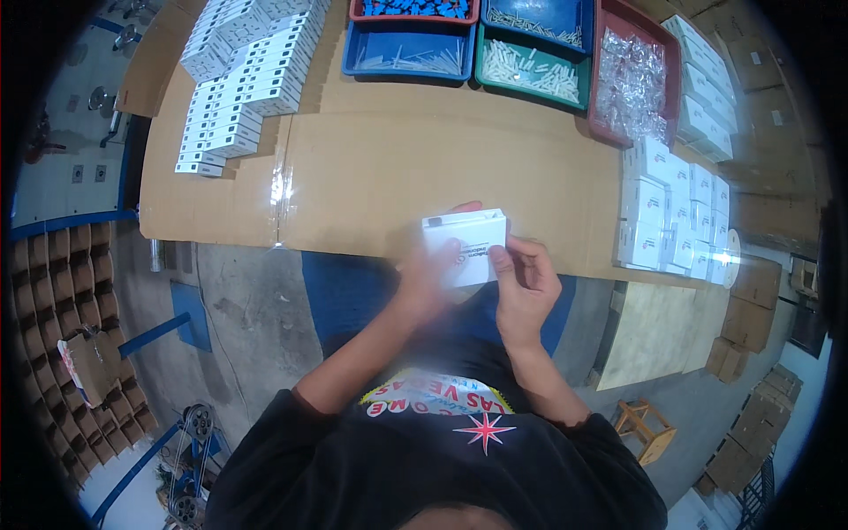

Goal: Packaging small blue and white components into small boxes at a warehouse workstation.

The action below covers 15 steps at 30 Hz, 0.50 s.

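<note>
Tabletop (397,177): cardboard-covered, spreading just beyond your hands.
Box stacks (676,216): finished white boxes, right of your hands.
Box (466,247): both hands hold it; likely closing, flap tuck next.
Left hand (424,278): blurred, gripping box.
Right hand (526,287): fingers pinching its edge.

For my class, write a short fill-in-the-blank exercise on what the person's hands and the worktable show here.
1. Both hands, the left hand and the right hand, hold one small ____ box.
2. The table is covered with sheets of brown ____.
3. The green tray stands between a blue tray and a ____ tray of clear bags.
4. The stack of white boxes lies on the person's ____ side.

Missing words: white; cardboard; red; right
</note>
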Available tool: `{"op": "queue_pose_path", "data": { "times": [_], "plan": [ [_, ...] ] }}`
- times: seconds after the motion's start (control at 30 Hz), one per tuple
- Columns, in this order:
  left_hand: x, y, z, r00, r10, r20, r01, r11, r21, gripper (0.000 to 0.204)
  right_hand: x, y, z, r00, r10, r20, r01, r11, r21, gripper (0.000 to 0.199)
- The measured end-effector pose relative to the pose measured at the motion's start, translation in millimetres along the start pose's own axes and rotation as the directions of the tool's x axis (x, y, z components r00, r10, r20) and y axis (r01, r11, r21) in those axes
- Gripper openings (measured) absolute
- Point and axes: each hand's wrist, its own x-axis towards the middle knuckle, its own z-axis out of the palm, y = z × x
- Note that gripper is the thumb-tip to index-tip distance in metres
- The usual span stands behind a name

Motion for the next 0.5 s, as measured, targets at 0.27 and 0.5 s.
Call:
{"op": "queue_pose_path", "data": {
  "times": [0.27,0.5],
  "plan": [
    [0.5,6.5,0.4,0.996,-0.079,-0.045,0.080,0.997,0.009,0.062,10.4,-15.7,-0.4,0.972,0.228,0.062,-0.234,0.965,0.121,0.026],
    [-5.8,25.2,-0.2,0.998,-0.043,0.044,0.027,0.951,0.308,0.065,11.3,-12.4,-12.3,0.926,0.278,0.257,-0.318,0.939,0.130,0.033]
  ]
}}
